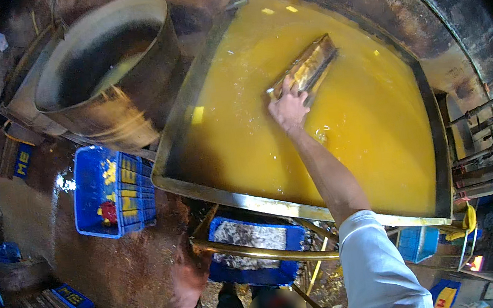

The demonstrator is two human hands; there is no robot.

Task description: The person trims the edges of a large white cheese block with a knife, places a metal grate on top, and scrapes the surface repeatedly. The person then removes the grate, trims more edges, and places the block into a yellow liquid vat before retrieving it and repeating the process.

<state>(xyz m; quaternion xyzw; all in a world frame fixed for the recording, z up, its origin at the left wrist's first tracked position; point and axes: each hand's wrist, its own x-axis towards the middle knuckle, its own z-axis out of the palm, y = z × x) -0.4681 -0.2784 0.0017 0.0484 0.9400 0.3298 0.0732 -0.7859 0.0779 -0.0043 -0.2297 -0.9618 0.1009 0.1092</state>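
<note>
My right hand (288, 108) reaches out over a wide metal vat (245, 201) of cloudy yellow liquid (376, 134). Its fingers are closed around the near end of a long, angular metal piece (314, 62), brown and shiny, lying tilted at the liquid's surface. The underside of that piece is hidden by the liquid. Outside the vat, low on the left, my left hand (190, 271) is smeared by motion, close to a brass-coloured rail (256, 250). Whether its fingers hold anything does not show. Small pale yellow pieces (198, 115) float in the liquid.
A large round metal tub (128, 115) stands left of the vat. Beneath it sits a blue crate (94, 194) with yellow and red bits inside. A blue tray (292, 245) of whitish material lies below the rail. Pipes (487, 153) run along the right; the brown floor looks wet.
</note>
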